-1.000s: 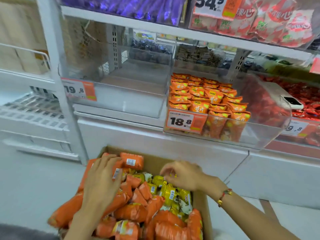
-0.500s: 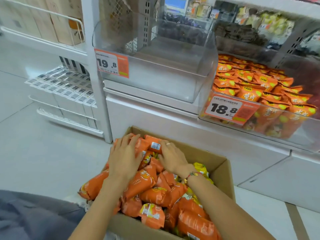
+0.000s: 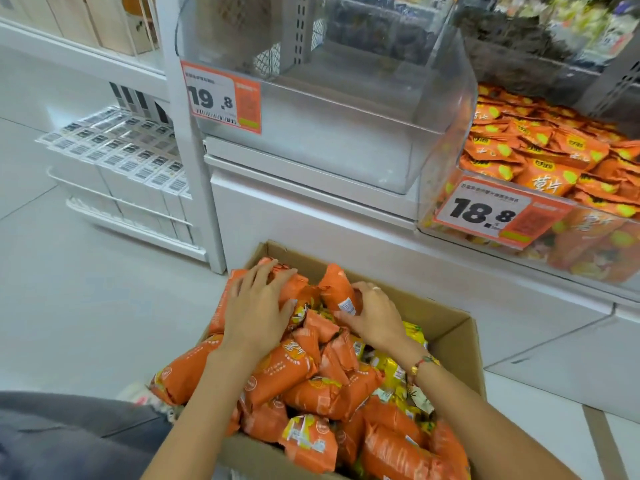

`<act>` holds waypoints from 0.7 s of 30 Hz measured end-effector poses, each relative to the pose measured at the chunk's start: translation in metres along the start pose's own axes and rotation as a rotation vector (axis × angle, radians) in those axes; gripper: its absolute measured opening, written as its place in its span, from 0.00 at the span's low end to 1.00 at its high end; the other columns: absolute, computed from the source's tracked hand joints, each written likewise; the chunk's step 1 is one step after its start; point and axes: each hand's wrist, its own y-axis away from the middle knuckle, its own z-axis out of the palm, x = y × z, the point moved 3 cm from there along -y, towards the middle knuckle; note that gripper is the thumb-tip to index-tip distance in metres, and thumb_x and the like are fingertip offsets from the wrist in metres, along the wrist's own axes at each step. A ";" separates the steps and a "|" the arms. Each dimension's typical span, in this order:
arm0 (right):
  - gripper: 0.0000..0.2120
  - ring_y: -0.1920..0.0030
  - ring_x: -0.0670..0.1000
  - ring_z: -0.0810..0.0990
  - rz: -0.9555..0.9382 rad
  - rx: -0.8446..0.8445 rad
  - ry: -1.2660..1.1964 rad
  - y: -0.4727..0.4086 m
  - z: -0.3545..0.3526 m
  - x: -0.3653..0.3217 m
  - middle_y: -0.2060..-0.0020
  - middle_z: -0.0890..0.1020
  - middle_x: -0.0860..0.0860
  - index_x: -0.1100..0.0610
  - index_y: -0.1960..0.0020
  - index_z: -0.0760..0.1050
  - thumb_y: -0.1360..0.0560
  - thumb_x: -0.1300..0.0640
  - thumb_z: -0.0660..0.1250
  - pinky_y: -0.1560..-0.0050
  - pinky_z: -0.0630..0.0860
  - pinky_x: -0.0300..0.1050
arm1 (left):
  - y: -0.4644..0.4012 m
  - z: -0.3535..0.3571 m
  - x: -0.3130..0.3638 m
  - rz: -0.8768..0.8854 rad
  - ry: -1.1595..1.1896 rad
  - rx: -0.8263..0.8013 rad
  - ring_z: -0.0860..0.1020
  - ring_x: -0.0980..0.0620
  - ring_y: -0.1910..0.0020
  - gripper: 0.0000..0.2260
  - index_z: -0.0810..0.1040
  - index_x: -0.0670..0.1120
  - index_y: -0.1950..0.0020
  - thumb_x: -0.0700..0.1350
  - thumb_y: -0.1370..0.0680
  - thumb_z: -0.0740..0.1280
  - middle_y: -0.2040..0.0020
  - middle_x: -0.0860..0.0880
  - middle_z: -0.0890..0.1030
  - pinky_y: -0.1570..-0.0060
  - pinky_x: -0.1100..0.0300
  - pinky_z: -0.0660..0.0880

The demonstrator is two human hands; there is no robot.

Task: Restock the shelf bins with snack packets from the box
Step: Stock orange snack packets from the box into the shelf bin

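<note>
Both hands gather orange snack packets at the far end of an open cardboard box below the shelf bins.

The left hand (image 3: 258, 308) lies palm down with fingers spread and lightly bent over a cluster of orange packets (image 3: 294, 372), pressing on them. The right hand (image 3: 372, 315) curls its fingers and thumb round one upright orange packet (image 3: 337, 287) with a white barcode label. The cardboard box (image 3: 453, 341) sits on a pale tiled floor (image 3: 86, 306), heaped with orange packets and yellow packets (image 3: 414, 332) along its right side. Above it a clear bin (image 3: 346, 133) tagged 19.8 shows only its bare floor; just beside it on the right, a second bin (image 3: 440, 161) tagged 18.8 holds orange packets. White shelving (image 3: 194, 161) stands to the left.
</note>
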 end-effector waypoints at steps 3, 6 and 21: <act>0.24 0.42 0.52 0.79 0.057 -0.139 -0.503 0.014 -0.034 0.007 0.45 0.81 0.49 0.55 0.36 0.74 0.30 0.54 0.75 0.47 0.75 0.38 | 0.000 -0.006 0.016 0.011 0.175 0.080 0.55 0.50 0.24 0.18 0.70 0.54 0.28 0.47 0.19 0.62 0.24 0.49 0.64 0.25 0.52 0.51; 0.21 0.41 0.54 0.80 0.151 -0.359 -1.019 0.033 -0.061 0.002 0.41 0.81 0.56 0.57 0.35 0.73 0.27 0.54 0.70 0.40 0.75 0.44 | -0.001 -0.018 0.040 -0.060 0.469 0.049 0.60 0.52 0.27 0.18 0.71 0.50 0.29 0.49 0.19 0.61 0.27 0.50 0.67 0.28 0.56 0.56; 0.23 0.44 0.50 0.79 0.106 -0.363 -0.644 0.028 -0.057 -0.027 0.42 0.80 0.54 0.54 0.33 0.71 0.22 0.42 0.58 0.39 0.75 0.45 | -0.001 -0.039 0.040 -0.389 1.204 0.014 0.80 0.53 0.45 0.12 0.75 0.52 0.39 0.49 0.22 0.66 0.43 0.51 0.81 0.47 0.58 0.78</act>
